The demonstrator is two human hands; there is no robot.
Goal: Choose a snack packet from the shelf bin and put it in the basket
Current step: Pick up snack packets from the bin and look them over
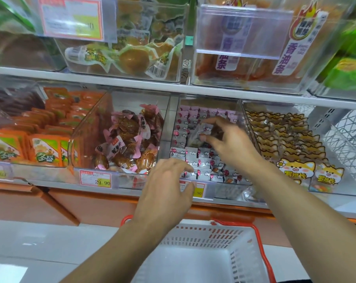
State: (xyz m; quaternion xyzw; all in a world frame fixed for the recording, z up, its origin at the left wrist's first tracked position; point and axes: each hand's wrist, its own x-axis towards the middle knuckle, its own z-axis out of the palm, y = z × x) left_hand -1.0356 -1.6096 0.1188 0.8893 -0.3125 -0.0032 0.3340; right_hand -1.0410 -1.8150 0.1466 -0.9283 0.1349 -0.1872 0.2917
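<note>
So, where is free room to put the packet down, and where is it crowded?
The white plastic basket with red handles shows a bare floor below both forearms. The clear bin of pink-and-white packets is packed, with the right hand inside and the left hand at its front.

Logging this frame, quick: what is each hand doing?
Left hand: open, fingers on the bin's front edge.
Right hand: pinching a packet in the bin.

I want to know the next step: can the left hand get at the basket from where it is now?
Probably yes. The left hand hovers open at the bin's front edge, and the basket sits right below with its top open.
</note>
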